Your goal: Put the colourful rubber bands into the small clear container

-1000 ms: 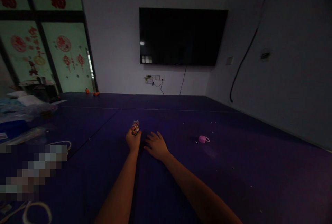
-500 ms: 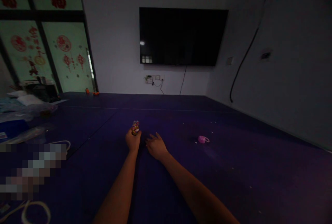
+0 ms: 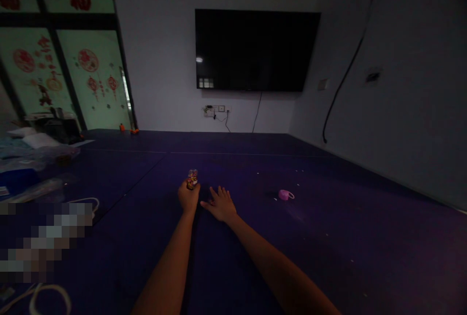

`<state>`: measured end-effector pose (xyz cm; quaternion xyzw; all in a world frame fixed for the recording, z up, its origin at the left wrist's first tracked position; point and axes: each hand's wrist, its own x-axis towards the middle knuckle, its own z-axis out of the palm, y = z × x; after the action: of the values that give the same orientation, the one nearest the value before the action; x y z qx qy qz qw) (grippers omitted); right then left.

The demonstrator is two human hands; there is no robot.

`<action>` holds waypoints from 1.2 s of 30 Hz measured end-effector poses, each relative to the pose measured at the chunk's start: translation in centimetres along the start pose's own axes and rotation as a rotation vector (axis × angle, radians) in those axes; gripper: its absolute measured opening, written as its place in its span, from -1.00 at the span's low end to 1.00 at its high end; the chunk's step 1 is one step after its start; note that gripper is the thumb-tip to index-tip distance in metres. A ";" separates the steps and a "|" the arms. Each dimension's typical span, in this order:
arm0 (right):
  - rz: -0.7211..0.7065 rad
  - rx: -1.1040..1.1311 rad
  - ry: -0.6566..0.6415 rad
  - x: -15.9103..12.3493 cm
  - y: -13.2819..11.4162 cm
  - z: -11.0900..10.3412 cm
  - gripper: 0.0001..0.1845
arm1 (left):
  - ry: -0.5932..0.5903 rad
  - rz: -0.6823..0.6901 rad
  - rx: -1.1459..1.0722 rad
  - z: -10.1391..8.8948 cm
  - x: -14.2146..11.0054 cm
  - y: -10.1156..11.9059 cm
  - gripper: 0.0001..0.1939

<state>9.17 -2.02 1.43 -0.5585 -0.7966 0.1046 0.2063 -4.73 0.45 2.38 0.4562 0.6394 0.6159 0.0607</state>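
Near the middle of the dark blue-purple table [image 3: 146, 237], my left hand [image 3: 188, 199] is closed around a small multicoloured bottle [image 3: 192, 178]. Its upper part looks clear and sticks out above my fingers; the lower part is hidden in my grip. Just to the right, my right hand [image 3: 221, 205] is palm down with its fingers spread and holds nothing. The thumb points towards my left hand, and a gap separates the two. Further right lies a pink cap [image 3: 283, 194] with a loop on its side.
Plastic bags [image 3: 44, 186] and a blue box [image 3: 18, 182] crowd the left side. A white cable [image 3: 51, 288] curls at the lower left beside a blurred-out patch. Small white bits dot the right side. A television [image 3: 257, 49] hangs on the far wall.
My right hand's fingers have spread wider, and its thumb now stretches out to the left. My left hand still grips the bottle, in almost the same place.
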 end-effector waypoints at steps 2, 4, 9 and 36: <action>-0.125 -0.005 -0.033 0.7 0.3 0.2 -0.14 | -0.003 0.007 0.000 0.0 0.0 0.0 -0.73; -0.241 -0.003 -0.046 1.5 0.8 0.4 -0.23 | -0.003 0.012 0.000 0.0 -0.1 0.1 -0.73; -0.464 0.050 -0.054 3.2 1.7 1.1 -0.62 | 0.000 0.020 0.005 -0.1 -0.1 0.1 -0.72; -0.253 0.499 0.066 3.5 1.5 0.6 -0.69 | -0.043 0.034 0.081 -0.4 -0.3 0.6 -0.71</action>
<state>9.20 1.84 1.05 -0.3897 -0.8024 0.2528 0.3746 -4.54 -0.14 2.80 0.4823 0.6547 0.5803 0.0456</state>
